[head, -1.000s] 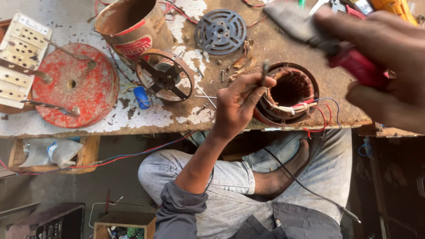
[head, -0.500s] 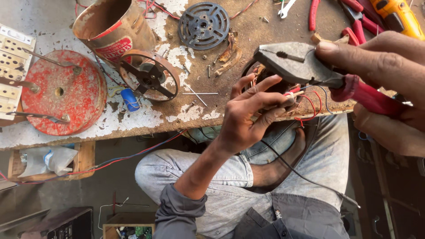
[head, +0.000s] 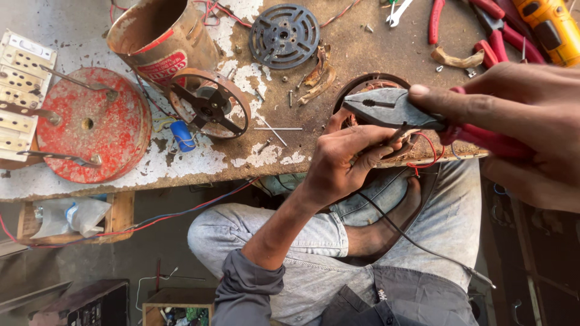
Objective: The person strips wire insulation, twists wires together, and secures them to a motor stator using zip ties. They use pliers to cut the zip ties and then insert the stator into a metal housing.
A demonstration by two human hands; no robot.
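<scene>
My right hand (head: 525, 127) is wrapped around the red handles of the combination pliers (head: 386, 108), thumb laid along the top toward the pivot. The long axis of the pliers runs roughly left to right across the view, grey nose pointing left; jaws look closed or nearly so, and nothing is visibly caught between them. The nose sits directly over the motor stator (head: 377, 121), a rusty ring with copper winding that rests at the near edge of the workbench (head: 199, 163), just above my knees. My left hand (head: 347, 160) comes up from below, fingers curled and pinched at the stator's near rim, right under the pliers. I cannot tell exactly what the fingertips grip; it appears to be winding wire or a lead, and thin red leads (head: 423, 154) trail off the stator to the right. The two hands are close together, almost touching, left below, right above and to the right. The left hand is the nearer to the winding itself; the pliers' nose hangs just above it. Further left on the bench, well apart: a finned rotor cage (head: 208, 108), a perforated round end plate (head: 284, 35), a rusty can (head: 160, 36), a red disc (head: 90, 127), a small blue capacitor (head: 181, 134). More red-handled tools (head: 495, 36) lie at the upper right.
</scene>
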